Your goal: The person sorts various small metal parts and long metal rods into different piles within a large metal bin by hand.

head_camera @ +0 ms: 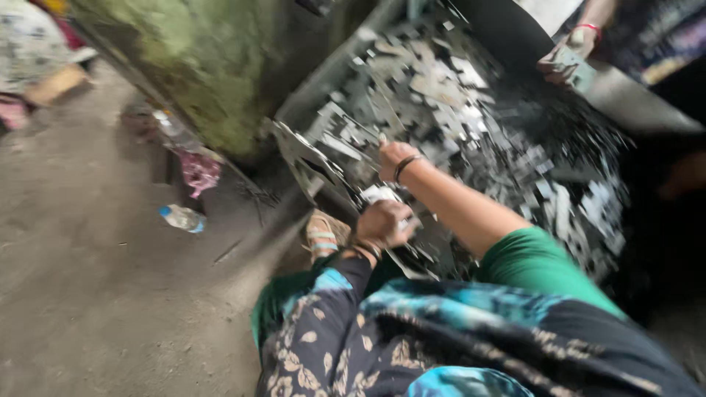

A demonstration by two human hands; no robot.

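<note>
A big heap of flat grey metal scraps [471,110] lies in front of me. My right hand [394,157], a dark bangle on its wrist, reaches from a green sleeve onto the heap, its fingers buried among the pieces, so its grip is hidden. My left hand [383,223] is closer to me, closed around a few flat metal pieces [379,194] at the near edge of the heap. The picture is blurred.
Another person's hand [565,60] with a red wristband holds a metal piece at the heap's far right. My sandalled foot [324,235] rests beside the heap. A plastic bottle [182,218] and pink cloth [198,172] lie on the concrete floor by a green machine [213,73].
</note>
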